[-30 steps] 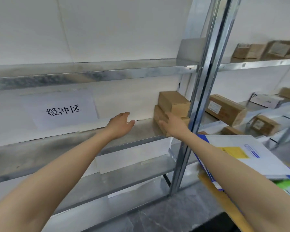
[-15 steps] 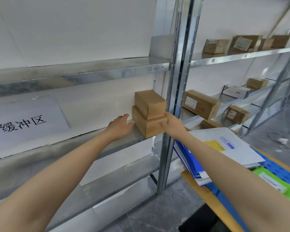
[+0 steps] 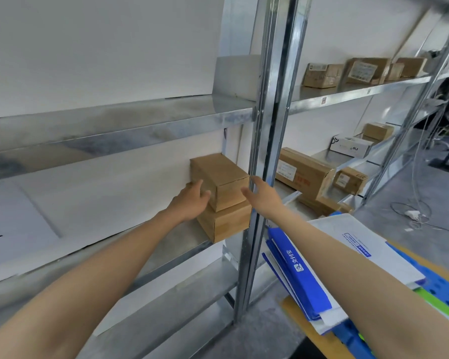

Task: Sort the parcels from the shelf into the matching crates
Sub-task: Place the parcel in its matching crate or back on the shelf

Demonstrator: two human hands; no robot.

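Here, the pick-up step: left grip [image 3: 190, 200] and right grip [image 3: 263, 196], both released, flank the upper parcel [image 3: 218, 169] at the shelf's [image 3: 189, 237] right end. The next move likely calls for squeezing inward, then lifting.

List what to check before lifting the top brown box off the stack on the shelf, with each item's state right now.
1. Top box resting flat on the lower box: ok.
2. Left hand against the top box's left side: ok, its fingers lie along it.
3. Right hand touching the top box: cannot tell; it is open at the front right corner.
4. Room on the right: not ok, the shelf upright stands tight beside the box.
5. Label for choosing a crate: cannot tell, none shows on the visible faces.
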